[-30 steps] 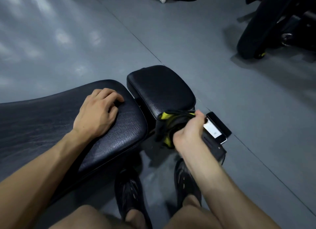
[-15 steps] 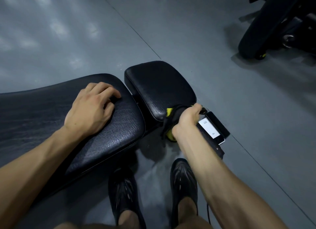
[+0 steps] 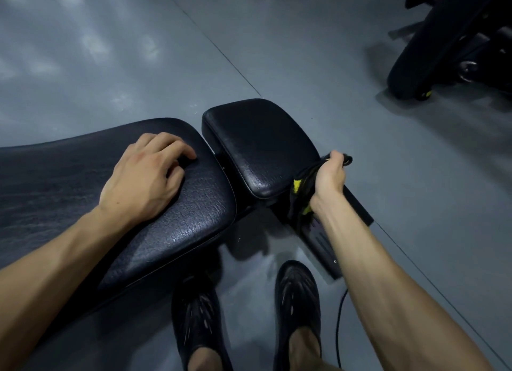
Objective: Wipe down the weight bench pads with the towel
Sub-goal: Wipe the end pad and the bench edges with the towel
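Right, widest first: grey smooth gym floor (image 3: 318,52) all round, dark exercise machine (image 3: 448,38) off at the far right, well apart. Long black textured vinyl back pad (image 3: 177,232) runs in from the left, and just beyond it, across a narrow gap, sits the smaller black rounded seat pad (image 3: 260,146). Black metal base plate (image 3: 324,243) lies on the floor below the seat pad's near corner, two black slip-on shoes (image 3: 297,296) planted beside it. Left hand (image 3: 144,176) rests on the back pad's end, palm down, fingers loosely bent, gripping nothing, looks like a brace. Right hand (image 3: 331,176) is curled tight round the bunched black-and-yellow cloth towel (image 3: 300,193), holding it against the seat pad's right near edge, loose folds hanging below the fist. That towel should be light, soft and floppy, so a full-fist bunch is the sensible hold, with a wad kept under the palm for pressure. The vinyl looks slick and firm, so expect easy gliding; the side edge is the stretch being worked now, I'd say
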Motion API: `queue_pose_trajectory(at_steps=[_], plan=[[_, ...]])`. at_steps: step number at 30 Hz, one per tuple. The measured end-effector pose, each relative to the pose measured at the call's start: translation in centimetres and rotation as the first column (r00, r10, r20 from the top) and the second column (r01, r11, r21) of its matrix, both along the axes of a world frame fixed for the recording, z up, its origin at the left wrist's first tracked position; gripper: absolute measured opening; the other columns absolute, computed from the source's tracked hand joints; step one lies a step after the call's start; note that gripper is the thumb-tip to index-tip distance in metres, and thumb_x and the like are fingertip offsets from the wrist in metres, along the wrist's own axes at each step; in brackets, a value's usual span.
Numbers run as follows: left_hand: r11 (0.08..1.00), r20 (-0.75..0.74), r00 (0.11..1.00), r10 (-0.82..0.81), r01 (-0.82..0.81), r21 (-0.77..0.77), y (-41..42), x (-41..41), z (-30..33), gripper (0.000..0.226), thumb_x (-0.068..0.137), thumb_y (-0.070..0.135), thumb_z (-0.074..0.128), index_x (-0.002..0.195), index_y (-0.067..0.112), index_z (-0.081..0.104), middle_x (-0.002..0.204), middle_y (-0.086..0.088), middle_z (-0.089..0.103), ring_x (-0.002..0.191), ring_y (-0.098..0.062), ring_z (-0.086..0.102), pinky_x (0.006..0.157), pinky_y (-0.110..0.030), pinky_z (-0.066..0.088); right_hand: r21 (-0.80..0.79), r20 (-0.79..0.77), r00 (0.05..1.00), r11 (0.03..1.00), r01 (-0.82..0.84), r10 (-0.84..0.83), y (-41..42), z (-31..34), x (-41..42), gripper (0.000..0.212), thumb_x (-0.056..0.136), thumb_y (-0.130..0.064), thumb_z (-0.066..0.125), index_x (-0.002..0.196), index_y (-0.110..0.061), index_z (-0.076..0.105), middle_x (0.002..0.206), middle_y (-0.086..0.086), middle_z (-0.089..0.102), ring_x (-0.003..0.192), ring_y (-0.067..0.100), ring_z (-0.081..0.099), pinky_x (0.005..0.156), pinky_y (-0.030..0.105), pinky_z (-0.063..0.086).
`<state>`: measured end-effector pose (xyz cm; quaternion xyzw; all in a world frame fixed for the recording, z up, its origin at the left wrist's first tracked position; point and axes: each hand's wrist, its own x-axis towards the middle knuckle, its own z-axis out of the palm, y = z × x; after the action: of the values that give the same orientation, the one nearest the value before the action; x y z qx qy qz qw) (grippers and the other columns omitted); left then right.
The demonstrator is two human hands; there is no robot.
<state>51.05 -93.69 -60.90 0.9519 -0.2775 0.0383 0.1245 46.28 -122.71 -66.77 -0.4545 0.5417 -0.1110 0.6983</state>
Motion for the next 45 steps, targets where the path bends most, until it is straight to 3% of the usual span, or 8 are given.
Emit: queue_pose_trajectory(at_steps=[6, 9, 16, 21, 28, 34, 41, 45], plan=[[1.000, 0.010, 1.000, 0.002, -0.002, 0.016, 0.0, 0.0, 0.0, 0.035, 0.085, 0.023, 0.042, 0.112, 0.027, 0.062, 0.121, 0.006, 0.059, 0.112, -0.026, 0.049, 0.095, -0.045, 0.043, -0.210, 0.037, 0.952, 0.934, -0.290, 0.304, -1.3, -1.0, -1.3, 0.040, 0.088, -0.055, 0.051, 0.122, -0.042, 0.069, 0.108, -0.020, 0.063, 0.109, 0.010, 0.062, 0.103, 0.033, 0.047], [1.000, -0.004, 1.000, -0.001, 0.001, 0.026, 0.1, 0.2, -0.1, 0.034, 0.085, 0.023, 0.042, 0.113, 0.026, 0.062, 0.121, 0.007, 0.058, 0.112, -0.026, 0.049, 0.096, -0.045, 0.042, -0.282, -0.096, 0.922, 0.878, -0.387, 0.376, -2.8, -0.5, 1.2, 0.050, 0.072, -0.059, 0.053, 0.104, -0.029, 0.076, 0.104, -0.005, 0.074, 0.100, 0.020, 0.069, 0.098, 0.041, 0.053], [0.999, -0.016, 1.000, 0.008, -0.008, 0.052, 0.3, 0.4, -0.1, 0.034, 0.085, 0.024, 0.043, 0.113, 0.026, 0.063, 0.123, 0.009, 0.058, 0.114, -0.024, 0.051, 0.096, -0.042, 0.042, -0.486, -0.491, 0.571, 0.338, -0.806, 0.657, -3.2, 3.0, 10.6, 0.034, 0.102, -0.044, 0.039, 0.105, -0.014, 0.054, 0.112, 0.009, 0.058, 0.101, 0.027, 0.051, 0.081, 0.036, 0.035], [0.998, -0.032, 0.999, 0.008, -0.006, 0.059, 0.2, 0.4, 0.1, 0.033, 0.085, 0.024, 0.046, 0.114, 0.028, 0.063, 0.125, 0.010, 0.058, 0.117, -0.023, 0.051, 0.097, -0.039, 0.038, -0.560, -0.623, 0.511, 0.118, -0.820, 0.592, -3.2, 1.6, 8.5, 0.037, 0.105, -0.042, 0.037, 0.119, -0.012, 0.056, 0.118, 0.025, 0.064, 0.108, 0.041, 0.058, 0.080, 0.039, 0.036], [0.997, -0.057, 0.998, -0.007, 0.011, 0.077, 0.3, 0.5, 0.4, 0.031, 0.086, 0.025, 0.049, 0.114, 0.028, 0.062, 0.125, 0.010, 0.057, 0.117, -0.022, 0.051, 0.102, -0.039, 0.039, -0.472, -0.549, 0.523, 0.274, -0.838, 0.652, -3.7, 1.9, 8.9, 0.027, 0.102, -0.043, 0.043, 0.104, -0.019, 0.054, 0.117, 0.013, 0.064, 0.110, 0.034, 0.058, 0.083, 0.037, 0.037], [0.997, -0.052, 0.999, 0.000, 0.004, 0.083, 0.3, 0.4, 0.4, 0.030, 0.087, 0.025, 0.048, 0.113, 0.027, 0.062, 0.125, 0.011, 0.056, 0.117, -0.022, 0.050, 0.103, -0.038, 0.039, -0.502, -0.493, 0.423, 0.148, -0.852, 0.760, -1.8, 2.4, 17.1, 0.032, 0.099, -0.047, 0.044, 0.107, -0.018, 0.056, 0.112, 0.006, 0.056, 0.106, 0.027, 0.053, 0.085, 0.036, 0.037], [0.997, -0.065, 0.998, 0.005, -0.001, 0.072, 0.3, 0.5, 0.5, 0.028, 0.087, 0.024, 0.049, 0.112, 0.027, 0.062, 0.124, 0.011, 0.056, 0.116, -0.021, 0.051, 0.104, -0.037, 0.039, -0.404, -0.511, 0.414, 0.214, -0.889, 0.753, -4.6, 1.8, 14.1, 0.055, 0.090, -0.058, 0.042, 0.115, -0.016, 0.065, 0.114, 0.006, 0.064, 0.107, 0.028, 0.059, 0.090, 0.041, 0.043], [0.997, -0.062, 0.998, 0.002, 0.002, 0.071, 0.3, 0.7, 0.4, 0.027, 0.087, 0.023, 0.049, 0.110, 0.027, 0.062, 0.123, 0.011, 0.056, 0.115, -0.021, 0.052, 0.104, -0.039, 0.040, -0.415, -0.531, 0.346, 0.119, -0.902, 0.774, -2.1, 3.4, 18.7, 0.074, 0.070, -0.070, 0.041, 0.117, -0.021, 0.069, 0.122, 0.002, 0.065, 0.113, 0.024, 0.059, 0.104, 0.044, 0.043]])
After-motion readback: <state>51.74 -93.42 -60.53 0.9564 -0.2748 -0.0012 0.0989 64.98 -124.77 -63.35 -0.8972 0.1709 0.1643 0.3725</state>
